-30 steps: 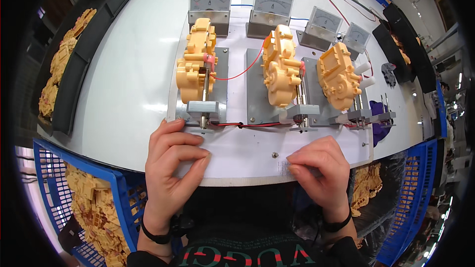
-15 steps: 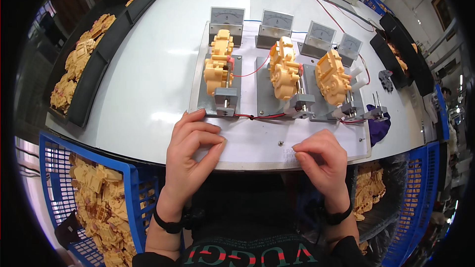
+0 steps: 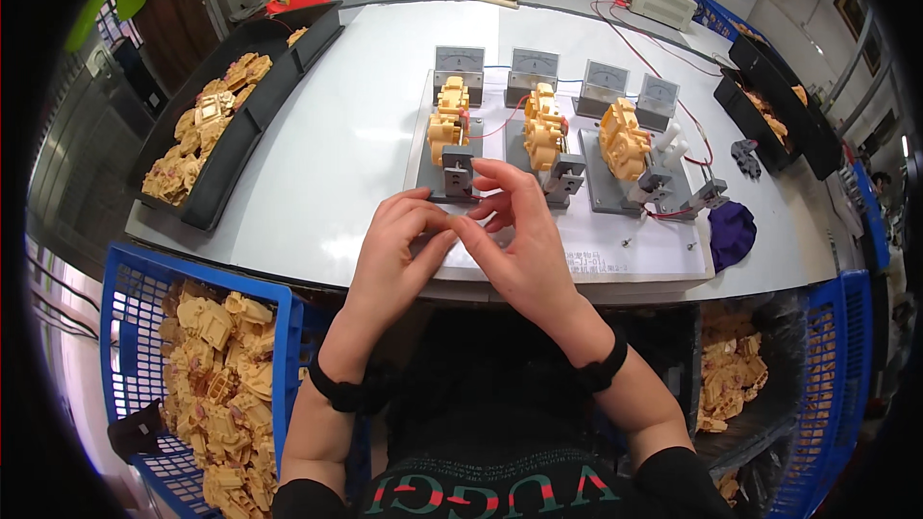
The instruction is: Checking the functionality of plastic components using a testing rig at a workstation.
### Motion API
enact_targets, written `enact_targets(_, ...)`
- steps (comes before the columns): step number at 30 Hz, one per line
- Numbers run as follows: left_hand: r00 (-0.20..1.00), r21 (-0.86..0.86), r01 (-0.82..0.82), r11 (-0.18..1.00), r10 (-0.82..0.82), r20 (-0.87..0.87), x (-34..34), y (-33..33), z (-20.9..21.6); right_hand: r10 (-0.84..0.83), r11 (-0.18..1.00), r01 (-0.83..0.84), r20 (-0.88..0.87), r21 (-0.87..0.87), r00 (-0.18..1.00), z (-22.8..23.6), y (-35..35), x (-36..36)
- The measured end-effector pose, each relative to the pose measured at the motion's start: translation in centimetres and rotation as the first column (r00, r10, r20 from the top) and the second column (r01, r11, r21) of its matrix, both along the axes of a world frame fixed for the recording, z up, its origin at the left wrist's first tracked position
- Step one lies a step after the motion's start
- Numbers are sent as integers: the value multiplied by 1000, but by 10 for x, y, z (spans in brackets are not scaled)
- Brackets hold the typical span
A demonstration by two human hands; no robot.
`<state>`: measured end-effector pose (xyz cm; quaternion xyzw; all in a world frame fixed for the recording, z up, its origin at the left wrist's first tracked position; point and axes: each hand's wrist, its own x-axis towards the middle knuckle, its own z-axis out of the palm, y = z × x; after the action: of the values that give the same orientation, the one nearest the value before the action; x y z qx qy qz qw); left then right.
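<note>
My left hand (image 3: 399, 248) and my right hand (image 3: 519, 248) meet at the board's front edge, before the leftmost fixture. The left thumb and forefinger close in a pinch; whatever lies between them is hidden. My right thumb tip touches the left fingertips, while the other right fingers curve apart from it. Behind the hands, a yellow plastic gearbox-like housing (image 3: 449, 125) stands in a grey fixture. A second yellow housing (image 3: 545, 130) and a third (image 3: 623, 142) stand in fixtures to its right. Several analog meters (image 3: 534, 67) line up behind them.
Black trays of yellow parts stand at left (image 3: 245, 120) and right (image 3: 755, 101). Blue crates flank me, left (image 3: 288, 365) and right (image 3: 835, 356). A purple cloth (image 3: 731, 234) lies right of the board. Red wires run to a power supply (image 3: 661, 0) at the back.
My right hand has moved left and forward, from the board's right front to meet the left hand, and its fingers have spread. The view has shifted, showing more of the table's far side.
</note>
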<state>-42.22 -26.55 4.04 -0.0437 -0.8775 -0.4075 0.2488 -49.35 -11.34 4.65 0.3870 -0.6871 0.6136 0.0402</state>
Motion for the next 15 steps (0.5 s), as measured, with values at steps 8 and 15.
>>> enact_targets(8,998,-97,18,995,-13,54,0,0,0,90,991,-74,148,-116,985,-3,0,-2)
enact_targets(15,1000,-33,4,999,-4,28,0,-4,8,153,984,-140,131,-106,979,1,-1,-3)
